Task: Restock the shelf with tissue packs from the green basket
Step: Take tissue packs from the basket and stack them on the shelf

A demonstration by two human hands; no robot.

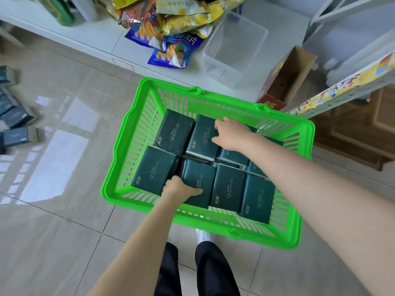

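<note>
A bright green basket [119,184] stands on the tiled floor below me, filled with several dark green tissue packs. My left hand [178,186] grips the near end of one pack [199,178] in the front row, thumb across its top. My right hand [229,133] reaches to the back row and clasps the far right side of another pack [202,137]. The low white shelf [102,37] runs just beyond the basket.
Snack bags [171,28] are heaped on the shelf beside a clear plastic bin [235,45] and an open brown carton [286,80]. More tissue packs [17,124] lie on the floor at the far left. A wooden cabinet [352,133] is at the right.
</note>
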